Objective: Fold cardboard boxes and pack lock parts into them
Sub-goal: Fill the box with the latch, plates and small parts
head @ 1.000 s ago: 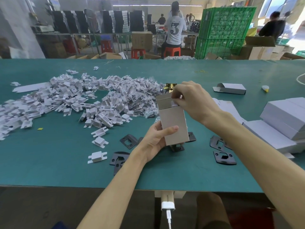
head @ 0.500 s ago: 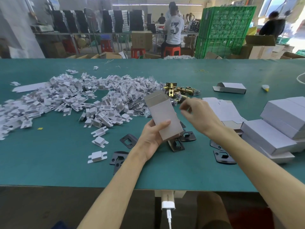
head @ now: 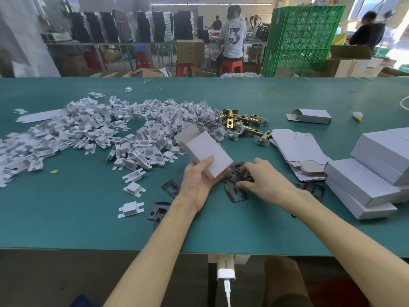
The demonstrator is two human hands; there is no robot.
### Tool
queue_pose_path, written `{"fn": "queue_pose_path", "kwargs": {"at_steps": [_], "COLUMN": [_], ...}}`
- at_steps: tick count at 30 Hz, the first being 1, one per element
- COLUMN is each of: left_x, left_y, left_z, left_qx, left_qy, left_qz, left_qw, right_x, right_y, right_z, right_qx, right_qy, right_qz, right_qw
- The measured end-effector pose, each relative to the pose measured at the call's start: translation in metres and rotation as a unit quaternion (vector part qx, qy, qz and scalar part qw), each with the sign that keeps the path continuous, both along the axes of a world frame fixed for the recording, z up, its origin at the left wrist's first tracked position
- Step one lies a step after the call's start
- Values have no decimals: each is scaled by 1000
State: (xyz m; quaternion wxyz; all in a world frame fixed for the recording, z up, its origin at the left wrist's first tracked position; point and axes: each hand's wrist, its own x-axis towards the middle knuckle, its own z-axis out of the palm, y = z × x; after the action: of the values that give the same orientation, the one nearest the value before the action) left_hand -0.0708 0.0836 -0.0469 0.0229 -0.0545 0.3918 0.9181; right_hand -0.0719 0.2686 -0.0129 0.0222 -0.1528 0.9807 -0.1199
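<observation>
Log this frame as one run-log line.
left hand: holds small grey cardboard box, end flap open | right hand: fingers on flat black metal plates on green table, grip unclear | step: picking part

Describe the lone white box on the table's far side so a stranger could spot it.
Start at the green table, then find the brass latches near its middle. Just right of them lies the lone box; unlike the stacked boxes nearer, it sits alone with one end flap open.
</observation>
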Motion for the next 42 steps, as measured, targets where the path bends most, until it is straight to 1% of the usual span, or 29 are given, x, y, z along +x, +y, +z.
{"fn": "queue_pose_path", "kwargs": {"at_steps": [4, 7, 12, 15, 18, 21, 22, 24, 26, 28, 31, 33, 35, 38, 42], "left_x": [0, 0, -1, -2, -2, -2, -2, -3, -3, -2, -2, -1, -1, -1, 1], "left_y": [0, 0, 0, -1, -2, -4, -5, -5, -4, -3, -2, -1, -2, -2, -1], "left_z": [-1, -2, -2, -2, 0, 0, -1, 0, -1, -2, -3, -3, -4, -3, -1], "left_qx": [-12, -4, -2, 21, 51, 70, 76, 80, 68, 45, 18, 7, 5, 4, -9], "left_qy": [8, 10, 18, 21, 23, 12, 7, -1, -1, 6, 19, 26, 28, 24, 11], "left_qz": [-4, -2, 0, 13, 34, 62, 68, 72, 64, 54, 40, 32, 24, 22, 15], "left_qw": [1000, 1000, 1000, 999, 998, 996, 995, 994, 996, 997, 999, 999, 999, 999, 1000], "right_x": [1, 2, 2, 2, 0, -3, -5, -8, -10, -8, -2, -1, -2, -6, -11], "right_y": [-7, -8, -9, -12, -16, -20, -20, -22, -23, -25, -30, -32, -28, -15, -2], "right_z": [-2, -2, -5, -9, -13, -15, -14, -12, -10, -11, -12, -11, -8, -6, -3], "right_qx": [19, 33, 19, 1, 18, 20, 11, -40, -77, -36, 62, 82, 63, -18, -151], "right_qy": [3, 10, 29, 44, 60, 58, 50, 20, -4, 12, 78, 118, 137, 131, 97], "right_qz": [-5, -4, -15, -21, -22, -32, -38, -61, -86, -77, -37, -19, -12, -24, -106], "right_qw": [1000, 999, 999, 999, 998, 998, 998, 997, 993, 996, 994, 989, 988, 991, 978]}}
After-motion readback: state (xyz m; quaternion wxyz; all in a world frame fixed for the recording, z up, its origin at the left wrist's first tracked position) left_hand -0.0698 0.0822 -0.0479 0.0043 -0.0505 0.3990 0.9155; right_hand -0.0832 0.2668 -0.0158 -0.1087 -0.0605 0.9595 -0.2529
